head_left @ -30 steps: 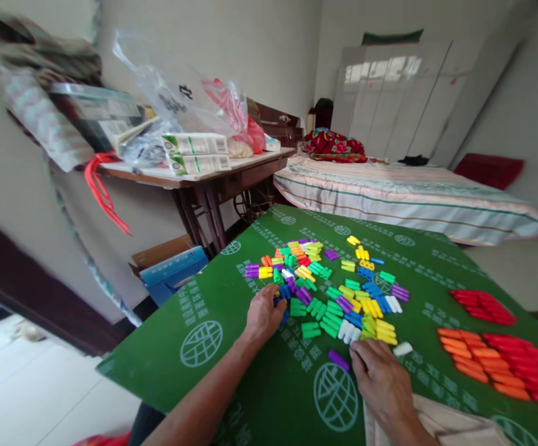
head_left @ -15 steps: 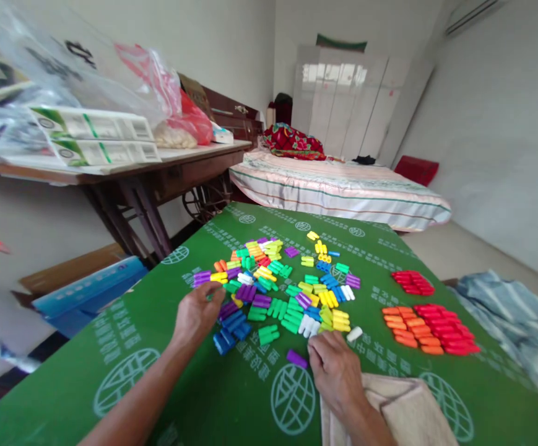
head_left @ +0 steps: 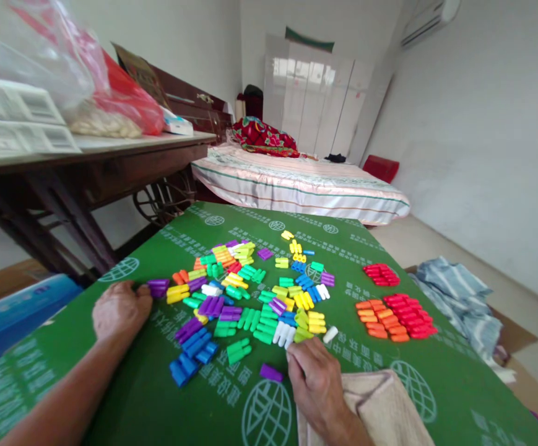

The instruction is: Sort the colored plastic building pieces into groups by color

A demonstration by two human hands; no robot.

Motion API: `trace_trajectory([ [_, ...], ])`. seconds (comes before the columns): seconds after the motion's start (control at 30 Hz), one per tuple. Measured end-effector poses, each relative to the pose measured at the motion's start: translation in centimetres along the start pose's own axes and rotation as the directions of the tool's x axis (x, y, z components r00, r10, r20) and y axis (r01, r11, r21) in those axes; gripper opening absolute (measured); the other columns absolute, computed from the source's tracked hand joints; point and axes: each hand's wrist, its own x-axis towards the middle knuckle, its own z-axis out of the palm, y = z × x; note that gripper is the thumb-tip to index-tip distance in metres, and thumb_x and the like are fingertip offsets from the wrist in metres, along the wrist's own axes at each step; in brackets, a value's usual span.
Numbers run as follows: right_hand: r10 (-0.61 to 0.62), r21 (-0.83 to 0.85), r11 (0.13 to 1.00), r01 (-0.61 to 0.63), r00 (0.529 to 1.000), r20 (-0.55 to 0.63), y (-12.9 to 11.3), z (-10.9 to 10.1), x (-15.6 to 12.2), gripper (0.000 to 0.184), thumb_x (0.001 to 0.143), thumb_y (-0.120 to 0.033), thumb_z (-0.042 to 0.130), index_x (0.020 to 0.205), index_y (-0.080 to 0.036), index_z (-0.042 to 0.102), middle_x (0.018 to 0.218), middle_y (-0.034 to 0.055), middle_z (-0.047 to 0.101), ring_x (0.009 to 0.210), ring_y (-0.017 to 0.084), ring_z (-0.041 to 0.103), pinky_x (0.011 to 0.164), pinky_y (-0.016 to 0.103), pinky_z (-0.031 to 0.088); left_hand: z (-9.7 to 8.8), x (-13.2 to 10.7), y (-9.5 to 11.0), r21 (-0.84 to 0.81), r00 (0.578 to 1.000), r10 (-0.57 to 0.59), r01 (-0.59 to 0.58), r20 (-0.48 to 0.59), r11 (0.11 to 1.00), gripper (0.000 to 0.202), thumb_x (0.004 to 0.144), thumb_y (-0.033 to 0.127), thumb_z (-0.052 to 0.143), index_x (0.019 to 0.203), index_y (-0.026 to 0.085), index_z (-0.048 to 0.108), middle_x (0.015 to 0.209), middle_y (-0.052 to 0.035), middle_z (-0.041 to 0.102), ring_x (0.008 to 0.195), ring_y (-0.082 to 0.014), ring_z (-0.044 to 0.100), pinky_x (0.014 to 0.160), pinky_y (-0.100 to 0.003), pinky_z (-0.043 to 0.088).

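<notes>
My left hand [head_left: 119, 310] curls beside purple tubes [head_left: 158, 287], my right hand [head_left: 319, 376] by white tubes [head_left: 284, 334] on the green board [head_left: 194, 412] (fingers bent; whether either grips anything, I cannot tell).

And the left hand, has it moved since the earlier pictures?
Yes: the left hand has moved leftward, toward the leftmost printed globe on the green board.
</notes>
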Motion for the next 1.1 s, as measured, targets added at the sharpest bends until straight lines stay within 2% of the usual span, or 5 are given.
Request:
trace_trajectory([
  [0.13, 0.02, 0.028, 0.999, -0.02, 1.0, 0.0, 1.1, -1.2, 0.9, 0.026, 0.09, -0.013, 0.042, 0.078, -0.019, 0.064, 0.072, 0.0034, 0.063, 0.069, 0.014, 0.057, 0.067, 0.024, 0.044, 0.1, 0.2, -0.2, 0.136, 0.985, 0.053, -0.076, 0.164, 0.988, 0.047, 0.088, 0.039, 0.039, 0.125, 0.012, 0.052, 0.123, -0.0054, 0.059, 0.092, -0.017, 0.054, 0.064, -0.02, 0.036],
  [0.33, 0.149, -0.211, 0.97, -0.119, 0.98, 0.132, 6.5, -2.2, 5.0, 0.02, 0.085, -0.013, 0.049, 0.091, -0.02, 0.067, 0.088, 0.0052, 0.068, 0.086, 0.019, 0.061, 0.074, 0.028, 0.048, 0.2, -0.3, -0.1, 0.065, 0.968, 0.171, -0.186, 0.185, 0.98, 0.049, 0.092, 0.042, 0.032, 0.132, 0.015, 0.045, 0.134, -0.005, 0.053, 0.105, -0.0179, 0.053, 0.079, -0.021, 0.037],
  [0.63, 0.378, -0.406, 0.891, -0.204, 0.827, 0.415, 14.6, -1.3, 10.2, 0.04, 0.074, -0.003, 0.056, 0.108, -0.022, 0.065, 0.108, 0.0041, 0.067, 0.098, 0.018, 0.062, 0.081, 0.026, 0.047, 1.7, 0.2, -0.6, 0.073, 0.937, 0.31, -0.324, 0.16, 0.943, 0.048, 0.091, 0.044, 0.031, 0.121, 0.012, 0.052, 0.129, -0.0072, 0.058, 0.118, -0.0212, 0.049, 0.096, -0.031, 0.034],
  [0.87, 0.477, -0.502, 0.84, -0.203, 0.718, 0.507, 16.1, -1.0, 11.5, 0.032, 0.076, -0.012, 0.058, 0.104, -0.026, 0.066, 0.106, 0.0004, 0.068, 0.096, 0.014, 0.062, 0.077, 0.021, 0.044, 1.2, -0.2, -0.5, 0.067, 0.921, 0.338, -0.356, 0.195, 0.932, 0.063, 0.087, 0.053, 0.014, 0.118, 0.014, 0.053, 0.127, -0.0149, 0.057, 0.119, -0.0286, 0.05, 0.095, -0.041, 0.037],
  [1.1, 0.676, -0.714, 0.652, -0.253, 0.62, 0.398, 16.6, -2.1, 11.9, 0.031, 0.084, -0.047, 0.053, 0.097, -0.022, 0.067, 0.095, 0.0087, 0.071, 0.092, 0.023, 0.065, 0.07, 0.03, 0.047, 0.8, -0.3, -0.1, 0.08, 0.925, 0.309, -0.333, 0.221, 0.94, 0.069, 0.085, 0.057, 0.01, 0.12, 0.016, 0.053, 0.131, -0.0138, 0.054, 0.12, -0.0305, 0.048, 0.097, -0.044, 0.036],
])
